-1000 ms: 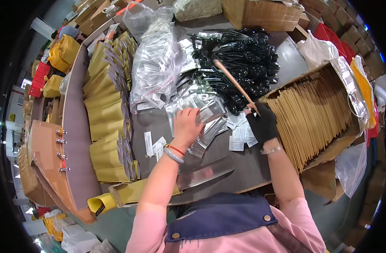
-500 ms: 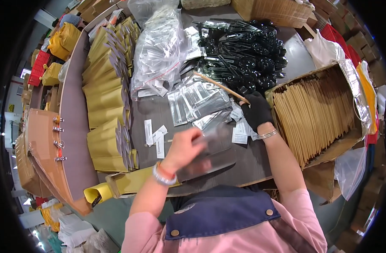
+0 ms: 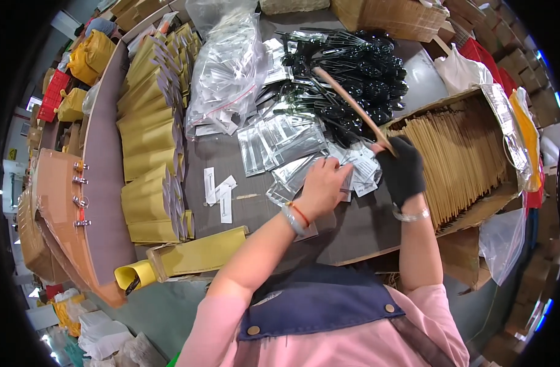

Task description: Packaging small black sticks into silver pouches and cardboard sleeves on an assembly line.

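Gloved right hand gripping wooden stick

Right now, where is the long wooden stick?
In the head view, the wooden stick is right of centre, gripped at its lower end by the gloved right hand and slanting up-left over the pile of black utensils.

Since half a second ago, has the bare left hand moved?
Yes. The bare left hand has gone up the grey table, away from its near edge, onto the small clear plastic packets beside the black-gloved right hand.
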`<state>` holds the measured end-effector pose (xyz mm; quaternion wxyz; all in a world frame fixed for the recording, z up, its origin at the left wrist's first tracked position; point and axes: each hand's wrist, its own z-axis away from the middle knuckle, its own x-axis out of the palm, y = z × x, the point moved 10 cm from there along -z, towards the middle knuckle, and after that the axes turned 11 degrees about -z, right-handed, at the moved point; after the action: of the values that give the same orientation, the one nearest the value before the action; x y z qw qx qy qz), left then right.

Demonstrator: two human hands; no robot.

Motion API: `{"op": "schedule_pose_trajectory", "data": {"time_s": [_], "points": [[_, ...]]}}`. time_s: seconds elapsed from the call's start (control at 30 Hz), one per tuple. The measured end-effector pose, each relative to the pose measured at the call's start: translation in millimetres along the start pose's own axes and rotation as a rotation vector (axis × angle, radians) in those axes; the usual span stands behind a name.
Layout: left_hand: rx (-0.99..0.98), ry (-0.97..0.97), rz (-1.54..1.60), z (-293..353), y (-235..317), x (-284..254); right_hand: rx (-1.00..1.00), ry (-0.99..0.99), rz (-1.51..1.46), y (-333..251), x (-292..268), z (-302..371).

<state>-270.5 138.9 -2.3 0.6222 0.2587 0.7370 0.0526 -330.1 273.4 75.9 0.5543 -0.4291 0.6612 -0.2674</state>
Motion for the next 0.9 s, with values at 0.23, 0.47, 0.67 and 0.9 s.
{"op": "schedule_pose_trajectory", "data": {"time_s": [0.23,0.47,0.67,0.9], "points": [[0.067,-0.069,-0.082,-7.6,-4.0,19.1,0.217,0.113,-0.241,13.2,-53.1,36.4],[-0.052,-0.043,0.253,34.7,-13.6,-51.5,0.43,0.051,-0.65,36.6,-33.1,57.4],[-0.181,-0.244,0.034,127.8,-50.7,-54.8,0.494,-0.321,-0.669,42.5,40.7,83.3],[-0.145,-0.032,-0.243,177.3,-22.1,-73.8,0.74,-0.448,-0.747,56.2,74.0,126.1]]}}
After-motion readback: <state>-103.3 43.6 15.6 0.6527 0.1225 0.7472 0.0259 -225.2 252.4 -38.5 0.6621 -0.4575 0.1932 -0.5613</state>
